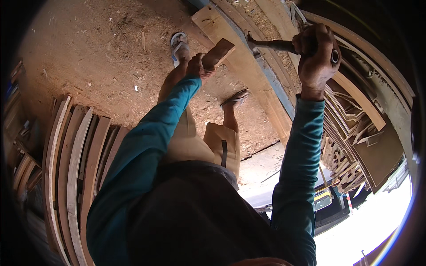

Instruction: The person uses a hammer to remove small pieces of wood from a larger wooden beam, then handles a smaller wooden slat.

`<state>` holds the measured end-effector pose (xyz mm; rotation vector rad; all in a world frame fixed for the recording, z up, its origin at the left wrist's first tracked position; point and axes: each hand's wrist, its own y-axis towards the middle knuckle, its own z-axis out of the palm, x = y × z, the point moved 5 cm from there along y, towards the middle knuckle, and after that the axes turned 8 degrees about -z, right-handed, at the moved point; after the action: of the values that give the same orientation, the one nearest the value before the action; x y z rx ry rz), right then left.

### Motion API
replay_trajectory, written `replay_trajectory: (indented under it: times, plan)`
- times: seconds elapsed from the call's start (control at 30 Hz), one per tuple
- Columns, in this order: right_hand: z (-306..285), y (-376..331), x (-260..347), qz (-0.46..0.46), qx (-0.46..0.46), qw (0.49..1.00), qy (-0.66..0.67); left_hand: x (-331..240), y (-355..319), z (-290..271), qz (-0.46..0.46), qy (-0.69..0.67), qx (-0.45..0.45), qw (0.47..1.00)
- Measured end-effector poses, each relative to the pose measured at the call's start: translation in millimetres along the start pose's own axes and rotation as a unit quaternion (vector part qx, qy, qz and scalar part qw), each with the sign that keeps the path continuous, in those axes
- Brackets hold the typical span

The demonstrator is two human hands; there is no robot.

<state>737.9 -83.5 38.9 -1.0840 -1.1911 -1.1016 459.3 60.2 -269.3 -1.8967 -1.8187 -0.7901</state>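
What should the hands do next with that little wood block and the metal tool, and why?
Probably bring the block down against the plank. The left hand holds the block raised just beside the plank, not clearly touching it. The right hand is closed round the handle of a metal tool whose far end sits at the plank's edge. So the tool looks set, and the block seems the loose part.

My left grip [199, 66] is closed on a short wood block [218, 53]. Right grip [316, 55] clamps a metal tool handle [270, 44] over the long plank [248, 75]. Curved wood strips [75, 168] stacked at left, sawdust floor [88, 48] below.
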Motion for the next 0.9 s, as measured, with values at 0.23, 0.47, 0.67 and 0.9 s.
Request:
replay_trajectory:
  times: [0.23,0.47,0.67,0.9]
  plan:
    - [118.1,88.9,-150.7,0.087,0.075,0.992,-0.043,9.3,43.4,59.4,-0.171,-0.612,0.449,0.628]
    - [162.1,132.0,-237.7,0.122,0.055,0.98,-0.149,16.6,48.2,73.8,-0.131,-0.601,0.504,0.607]
    - [203.4,171.7,-263.9,0.055,0.097,0.987,-0.116,19.0,60.2,72.7,-0.102,-0.614,0.491,0.61]
    - [112.2,156.7,-239.0,0.011,0.013,0.999,-0.044,19.5,56.8,69.2,-0.128,-0.612,0.518,0.584]
